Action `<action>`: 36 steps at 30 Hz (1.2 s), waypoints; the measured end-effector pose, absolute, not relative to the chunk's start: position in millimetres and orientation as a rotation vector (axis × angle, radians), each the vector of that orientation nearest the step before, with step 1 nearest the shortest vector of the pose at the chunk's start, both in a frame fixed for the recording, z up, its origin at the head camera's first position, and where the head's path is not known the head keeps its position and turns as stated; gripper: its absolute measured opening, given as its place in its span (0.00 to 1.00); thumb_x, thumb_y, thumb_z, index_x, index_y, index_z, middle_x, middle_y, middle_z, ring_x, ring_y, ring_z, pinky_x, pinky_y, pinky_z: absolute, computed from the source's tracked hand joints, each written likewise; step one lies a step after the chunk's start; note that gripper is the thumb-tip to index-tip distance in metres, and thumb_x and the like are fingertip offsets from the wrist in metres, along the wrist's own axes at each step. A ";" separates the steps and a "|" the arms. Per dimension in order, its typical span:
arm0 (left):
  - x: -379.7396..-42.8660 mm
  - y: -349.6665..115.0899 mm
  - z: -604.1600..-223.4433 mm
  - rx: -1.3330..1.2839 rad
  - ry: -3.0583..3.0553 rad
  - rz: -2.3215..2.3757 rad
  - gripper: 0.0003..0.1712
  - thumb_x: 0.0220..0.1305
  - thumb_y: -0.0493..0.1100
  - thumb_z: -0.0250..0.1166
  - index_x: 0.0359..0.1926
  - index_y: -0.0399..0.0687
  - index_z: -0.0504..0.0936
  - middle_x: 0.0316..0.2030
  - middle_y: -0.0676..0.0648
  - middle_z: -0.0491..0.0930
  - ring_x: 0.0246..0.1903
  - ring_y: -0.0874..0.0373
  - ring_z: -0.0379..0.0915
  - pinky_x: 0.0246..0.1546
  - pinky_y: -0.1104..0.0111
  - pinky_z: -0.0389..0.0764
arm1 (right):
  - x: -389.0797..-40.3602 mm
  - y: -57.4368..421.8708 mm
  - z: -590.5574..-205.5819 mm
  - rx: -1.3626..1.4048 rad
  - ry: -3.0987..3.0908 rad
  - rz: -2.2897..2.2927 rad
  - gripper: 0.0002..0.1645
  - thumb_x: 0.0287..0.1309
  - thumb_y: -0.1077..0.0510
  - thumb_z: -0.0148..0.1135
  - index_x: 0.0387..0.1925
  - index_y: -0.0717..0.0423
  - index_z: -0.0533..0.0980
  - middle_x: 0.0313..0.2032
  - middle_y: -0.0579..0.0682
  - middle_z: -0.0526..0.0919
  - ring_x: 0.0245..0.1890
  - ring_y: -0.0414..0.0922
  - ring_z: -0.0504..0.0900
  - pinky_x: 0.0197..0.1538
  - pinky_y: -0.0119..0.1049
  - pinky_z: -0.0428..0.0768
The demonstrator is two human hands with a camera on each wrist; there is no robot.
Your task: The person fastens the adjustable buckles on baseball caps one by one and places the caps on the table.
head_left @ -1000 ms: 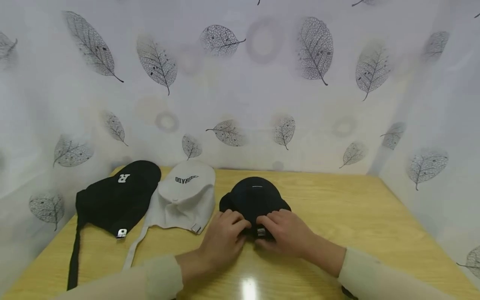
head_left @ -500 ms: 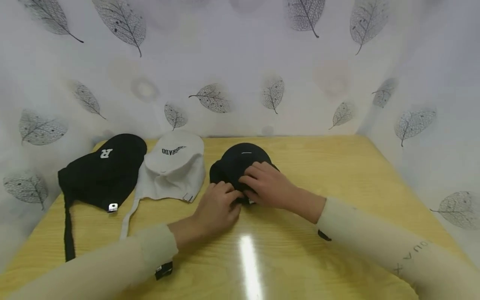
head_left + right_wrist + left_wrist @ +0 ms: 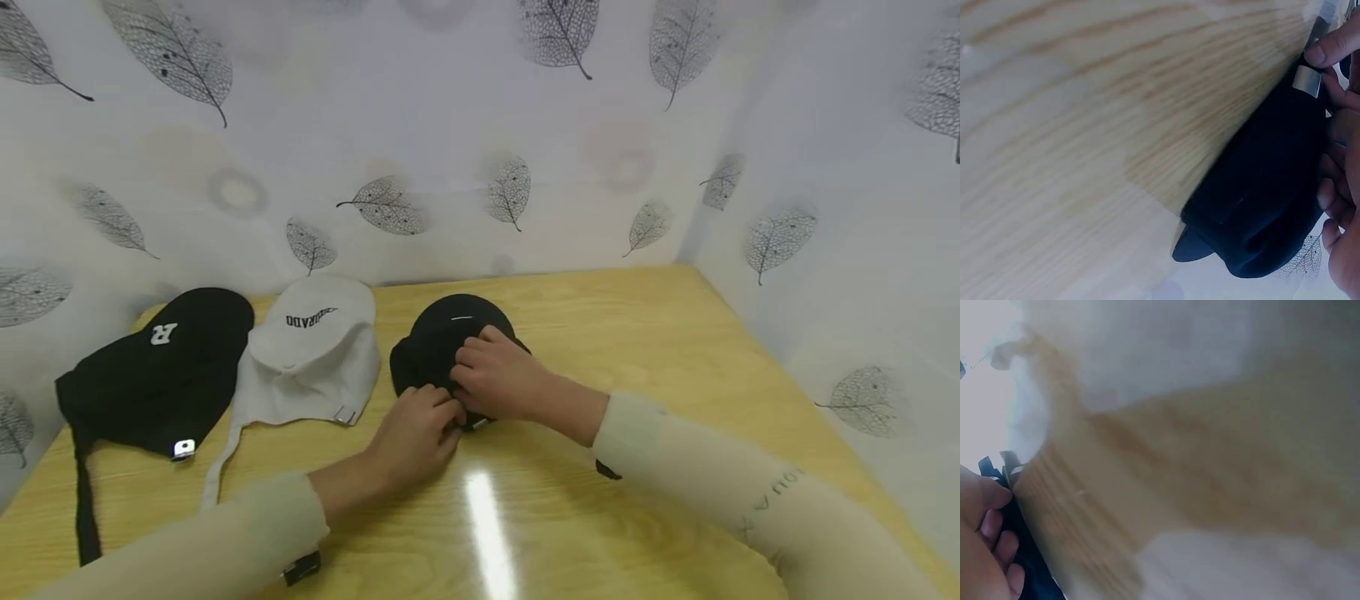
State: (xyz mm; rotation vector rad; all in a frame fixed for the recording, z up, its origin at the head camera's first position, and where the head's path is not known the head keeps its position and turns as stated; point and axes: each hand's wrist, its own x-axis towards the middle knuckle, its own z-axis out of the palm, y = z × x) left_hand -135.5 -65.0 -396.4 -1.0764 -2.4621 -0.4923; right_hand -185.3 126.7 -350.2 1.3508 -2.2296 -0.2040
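A dark cap [image 3: 459,315] with a small white dash on its front lies on the wooden table, brim toward the wall. My left hand [image 3: 416,429] grips its near left edge, fingers curled against the dark cloth [image 3: 1032,565] in the left wrist view. My right hand [image 3: 498,375] lies over the near right of the cap. In the right wrist view, the right thumb [image 3: 1329,50] and fingers pinch the cap's strap beside a silver metal buckle [image 3: 1307,81]. Both hands hide most of the closure in the head view.
To the left lie a white cap [image 3: 311,333] with dark lettering and a black cap [image 3: 168,375] with a white R, their straps [image 3: 86,500] trailing toward the near edge. A leaf-patterned sheet [image 3: 450,100] hangs behind the table [image 3: 637,350].
My right hand has moved up and left over the cap, and the buckle formerly visible between the hands is mostly covered. The left hand stays at the near edge. The head view has shifted.
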 end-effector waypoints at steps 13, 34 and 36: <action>-136.3 -58.5 -382.1 -1.221 -2.514 -0.518 0.02 0.57 0.40 0.70 0.30 0.53 0.86 0.30 0.55 0.81 0.33 0.60 0.75 0.34 0.67 0.74 | -200.9 142.6 -323.9 1.502 -2.217 -0.173 0.11 0.54 0.47 0.70 0.30 0.49 0.81 0.27 0.43 0.79 0.31 0.44 0.76 0.41 0.38 0.70; -133.6 -72.0 -378.8 -1.259 -2.411 -0.344 0.04 0.59 0.38 0.70 0.28 0.51 0.88 0.29 0.53 0.79 0.31 0.60 0.73 0.36 0.70 0.77 | -228.9 162.3 -262.4 1.499 -2.145 -0.028 0.11 0.54 0.57 0.69 0.33 0.57 0.74 0.31 0.48 0.77 0.33 0.47 0.74 0.41 0.42 0.73; -133.7 -72.7 -379.3 -1.281 -2.377 -0.322 0.04 0.59 0.38 0.70 0.28 0.50 0.88 0.29 0.53 0.80 0.31 0.60 0.73 0.36 0.71 0.77 | -229.8 165.1 -259.6 1.499 -2.171 -0.022 0.10 0.55 0.58 0.67 0.33 0.57 0.74 0.31 0.49 0.76 0.33 0.47 0.73 0.41 0.42 0.72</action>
